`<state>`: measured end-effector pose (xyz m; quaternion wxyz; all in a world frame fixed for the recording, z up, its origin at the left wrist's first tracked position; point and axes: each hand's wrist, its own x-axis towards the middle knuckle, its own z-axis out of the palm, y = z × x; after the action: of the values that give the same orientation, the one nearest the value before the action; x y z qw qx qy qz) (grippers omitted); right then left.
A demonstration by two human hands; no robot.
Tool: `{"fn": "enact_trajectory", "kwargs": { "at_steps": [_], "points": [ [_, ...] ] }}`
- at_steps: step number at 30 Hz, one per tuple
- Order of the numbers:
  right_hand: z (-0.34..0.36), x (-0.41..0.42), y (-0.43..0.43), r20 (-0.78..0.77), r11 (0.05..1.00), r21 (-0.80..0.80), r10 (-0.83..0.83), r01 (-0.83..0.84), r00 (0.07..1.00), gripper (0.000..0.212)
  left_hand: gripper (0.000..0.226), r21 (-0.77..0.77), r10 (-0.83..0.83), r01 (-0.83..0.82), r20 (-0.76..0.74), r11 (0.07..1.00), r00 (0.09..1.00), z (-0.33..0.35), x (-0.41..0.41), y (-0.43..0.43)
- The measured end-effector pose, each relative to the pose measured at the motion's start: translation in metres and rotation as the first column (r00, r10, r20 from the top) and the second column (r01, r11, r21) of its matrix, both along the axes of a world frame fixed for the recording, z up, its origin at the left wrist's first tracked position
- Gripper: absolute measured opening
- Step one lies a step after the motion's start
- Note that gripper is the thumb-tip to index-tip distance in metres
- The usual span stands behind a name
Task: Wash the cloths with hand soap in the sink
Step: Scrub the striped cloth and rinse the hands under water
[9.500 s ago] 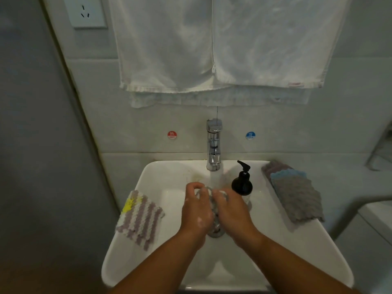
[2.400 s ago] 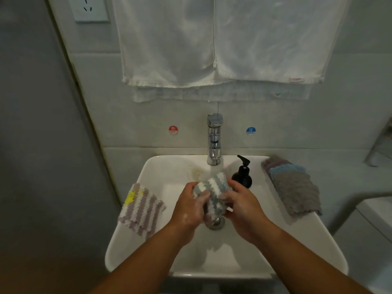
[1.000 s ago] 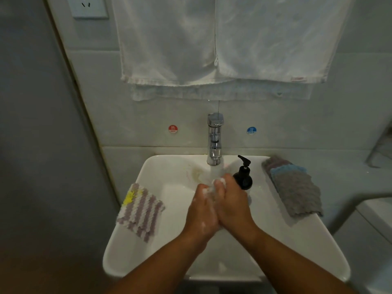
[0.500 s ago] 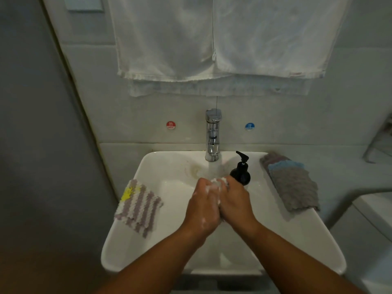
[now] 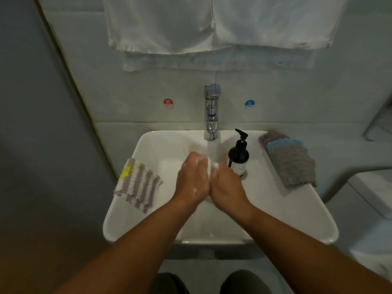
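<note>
My left hand [image 5: 193, 181] and my right hand [image 5: 226, 185] are pressed together over the white sink [image 5: 275, 209], both gripping a bunched, soapy cloth [image 5: 210, 167] of which only a pale bit shows between the fingers. Water runs from the chrome tap [image 5: 211, 112] onto it. Foam dots my left hand. A black soap pump bottle [image 5: 238, 154] stands just right of my hands. A purple-and-white striped cloth [image 5: 137, 184] lies on the sink's left rim. Grey, blue and mauve cloths [image 5: 290, 161] are stacked on the right rim.
White towels [image 5: 212, 24] hang on the wall above the tap. Red hot and blue cold stickers [image 5: 249, 103] flank the tap. A grey wall stands close on the left. A white toilet tank [image 5: 373, 192] sits at the right edge.
The cloth, held up and partly unfolded 2.4 s ago, is now squeezed between both hands under the running water. My hands stay together; the view shifted slightly.
</note>
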<state>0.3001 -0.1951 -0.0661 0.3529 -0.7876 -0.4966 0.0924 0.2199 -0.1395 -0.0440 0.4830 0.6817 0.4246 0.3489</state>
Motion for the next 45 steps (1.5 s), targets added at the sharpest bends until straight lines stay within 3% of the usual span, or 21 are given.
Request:
{"fn": "enact_trajectory", "kwargs": {
  "at_steps": [2, 5, 7, 9, 13, 15, 18, 22, 25, 27, 29, 33, 37, 39, 42, 45],
  "points": [
    [0.005, -0.016, -0.011, -0.013, 0.996, 0.050, 0.073, -0.072, 0.997, 0.020, 0.024, -0.029, 0.084, -0.085, -0.019, 0.996, 0.996, -0.003, 0.000, 0.012],
    [0.024, -0.015, -0.010, -0.090, 0.983, 0.184, -0.001, 0.018, 0.996, 0.017, 0.024, -0.106, -0.026, 0.018, -0.075, 0.994, 0.997, -0.012, 0.001, 0.001],
    [0.026, 0.005, -0.001, -0.125, 0.975, 0.175, -0.118, 0.139, 0.985, 0.021, 0.026, -0.154, -0.128, 0.119, -0.047, 0.981, 0.991, -0.015, 0.002, -0.014],
    [0.017, 0.017, 0.004, -0.131, 0.979, 0.070, -0.179, 0.189, 0.975, 0.026, 0.034, -0.078, -0.158, 0.156, -0.023, 0.985, 0.987, -0.012, 0.001, -0.021],
    [0.003, -0.008, -0.011, -0.031, 1.000, -0.021, -0.002, 0.002, 1.000, 0.016, 0.029, 0.112, 0.006, -0.001, -0.044, 0.994, 0.999, -0.004, 0.001, -0.003],
    [0.008, -0.022, -0.021, -0.061, 0.998, 0.052, 0.041, -0.038, 0.997, 0.017, 0.025, 0.019, 0.063, -0.063, -0.018, 0.998, 0.998, -0.007, 0.000, 0.006],
    [0.021, -0.019, -0.015, -0.126, 0.985, 0.166, -0.024, 0.045, 0.992, 0.021, 0.025, -0.153, -0.028, 0.026, -0.012, 0.988, 1.000, -0.016, 0.001, -0.003],
    [0.015, 0.014, 0.005, -0.225, 0.980, 0.063, -0.170, 0.189, 0.959, 0.029, 0.025, -0.104, -0.157, 0.153, -0.030, 0.983, 0.987, -0.013, 0.000, -0.022],
    [0.003, 0.002, 0.000, -0.097, 0.997, -0.055, -0.062, 0.057, 0.993, 0.027, 0.023, -0.013, -0.120, 0.120, -0.013, 0.993, 0.993, -0.009, -0.001, -0.002],
    [0.005, -0.013, -0.009, -0.118, 1.000, 0.002, -0.002, 0.002, 0.993, 0.030, 0.022, -0.080, -0.039, 0.036, -0.040, 0.996, 0.998, -0.010, -0.002, 0.011],
    [0.013, -0.017, -0.012, -0.172, 0.993, 0.113, -0.008, 0.027, 0.985, 0.026, 0.022, -0.133, -0.069, 0.057, -0.084, 0.989, 0.994, -0.015, -0.001, 0.008],
    [0.012, 0.014, 0.006, -0.225, 0.978, 0.086, -0.165, 0.188, 0.960, 0.031, 0.030, -0.023, -0.193, 0.192, -0.090, 0.981, 0.977, -0.017, -0.001, -0.018],
    [-0.006, -0.002, 0.001, -0.050, 1.000, -0.013, -0.020, 0.020, 0.999, 0.019, 0.025, 0.016, -0.036, 0.037, -0.019, 0.999, 0.999, -0.012, 0.000, 0.000],
    [-0.002, -0.014, -0.008, -0.151, 0.997, 0.070, 0.048, -0.038, 0.987, 0.024, 0.024, -0.049, 0.042, -0.045, -0.062, 0.998, 0.997, -0.014, 0.000, 0.011],
    [0.011, -0.006, -0.002, -0.192, 0.981, 0.175, -0.049, 0.083, 0.980, 0.025, 0.025, -0.085, -0.065, 0.054, -0.130, 0.995, 0.989, -0.016, 0.002, 0.000],
    [0.016, 0.015, 0.006, -0.197, 0.986, 0.103, -0.112, 0.134, 0.974, 0.025, 0.028, -0.080, -0.146, 0.144, -0.025, 0.986, 0.989, -0.010, 0.002, -0.020]
  ]
}}
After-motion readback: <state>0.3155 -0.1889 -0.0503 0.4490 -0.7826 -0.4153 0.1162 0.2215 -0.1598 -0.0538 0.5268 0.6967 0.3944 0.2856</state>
